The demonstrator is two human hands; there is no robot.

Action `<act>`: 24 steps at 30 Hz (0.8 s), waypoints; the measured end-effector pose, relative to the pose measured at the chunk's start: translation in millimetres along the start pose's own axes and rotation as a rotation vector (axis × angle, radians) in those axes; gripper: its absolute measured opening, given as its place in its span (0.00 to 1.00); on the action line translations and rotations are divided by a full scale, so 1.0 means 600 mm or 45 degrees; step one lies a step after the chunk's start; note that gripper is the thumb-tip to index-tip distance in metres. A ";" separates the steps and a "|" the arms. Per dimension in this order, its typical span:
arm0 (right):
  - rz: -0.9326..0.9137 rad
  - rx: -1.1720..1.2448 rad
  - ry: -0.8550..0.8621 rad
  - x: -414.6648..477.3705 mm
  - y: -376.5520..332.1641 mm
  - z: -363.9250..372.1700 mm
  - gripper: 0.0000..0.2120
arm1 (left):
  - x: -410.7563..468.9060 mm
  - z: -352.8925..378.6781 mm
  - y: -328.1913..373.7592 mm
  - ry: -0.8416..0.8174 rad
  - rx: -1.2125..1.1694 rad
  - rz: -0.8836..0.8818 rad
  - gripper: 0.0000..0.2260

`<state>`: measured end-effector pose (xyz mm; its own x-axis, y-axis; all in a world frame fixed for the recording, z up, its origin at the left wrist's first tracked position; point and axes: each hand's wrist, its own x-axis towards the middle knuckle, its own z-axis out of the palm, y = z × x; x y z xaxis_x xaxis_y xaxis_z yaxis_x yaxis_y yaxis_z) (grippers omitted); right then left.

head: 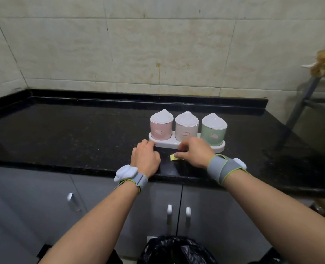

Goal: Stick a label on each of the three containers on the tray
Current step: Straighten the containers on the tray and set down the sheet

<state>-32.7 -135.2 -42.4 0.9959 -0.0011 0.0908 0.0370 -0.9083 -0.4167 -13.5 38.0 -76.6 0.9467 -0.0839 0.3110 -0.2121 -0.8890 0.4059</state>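
Containers sit in a row on the white tray (180,144), centre-right of the frame, on the black counter (72,134): pink container (160,128) left, cream container (186,129) middle, green container (213,131) right. Each has a small outlined label window low on its front; all three look blank, so probably no label is on yet.

Yellow label (174,158) lies on the counter just in front of the tray, below the cream one. Right hand (194,152) is over it, thumb and fingers curled down onto its right end; looks like a pinch, but whether it's actually clamped or just touching I can't tell. Left hand (145,159) is loosely curled, fingertips at the tray's left front edge, holding nothing I can see.

Step in hand, my read: get the label off the counter.
- Lift by one corner, keep the adhesive side off the fingers.
- Left hand should steady the tray or the container.
- Line up with the outlined window, tack one edge, smooth across.

Risk: label curling and sticking to itself.
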 end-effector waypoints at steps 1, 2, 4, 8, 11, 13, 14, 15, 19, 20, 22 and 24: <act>0.033 0.004 -0.040 0.003 -0.002 0.005 0.19 | 0.000 0.000 0.000 0.003 -0.008 -0.004 0.15; 0.062 0.017 -0.069 0.007 -0.003 0.009 0.20 | 0.000 0.000 0.000 0.004 -0.014 -0.006 0.15; 0.096 0.069 -0.105 0.014 -0.003 0.012 0.17 | 0.001 0.001 0.000 0.005 -0.026 -0.003 0.15; 0.074 0.122 -0.098 0.014 -0.006 0.016 0.06 | 0.003 0.002 0.001 0.004 -0.036 -0.001 0.15; 0.017 0.141 0.023 0.000 -0.008 0.020 0.05 | 0.004 0.002 0.001 0.003 -0.033 0.000 0.14; -0.011 0.193 0.090 -0.017 -0.007 0.019 0.05 | 0.002 0.002 0.001 -0.002 -0.028 0.000 0.13; -0.024 0.241 0.121 -0.027 -0.005 0.018 0.05 | 0.001 0.002 0.001 -0.002 -0.027 0.003 0.13; -0.042 0.292 0.156 -0.039 -0.003 0.017 0.05 | 0.000 0.002 0.001 -0.001 -0.030 0.010 0.12; -0.110 0.534 0.251 -0.096 -0.002 0.017 0.05 | -0.011 0.006 0.000 0.033 -0.021 0.084 0.12; -0.128 0.587 0.257 -0.111 -0.002 0.018 0.05 | -0.014 0.007 0.000 0.050 -0.012 0.105 0.12; -0.164 0.656 0.238 -0.141 -0.001 0.028 0.08 | -0.021 0.010 -0.001 0.082 -0.002 0.132 0.12; -0.196 0.681 0.200 -0.168 0.003 0.049 0.09 | -0.027 0.012 -0.004 0.096 0.013 0.142 0.13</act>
<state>-130.7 -124.7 -78.8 0.9528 0.0152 0.3032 0.2584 -0.5652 -0.7834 -26.5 38.3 -88.7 0.8963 -0.1490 0.4176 -0.3124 -0.8806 0.3563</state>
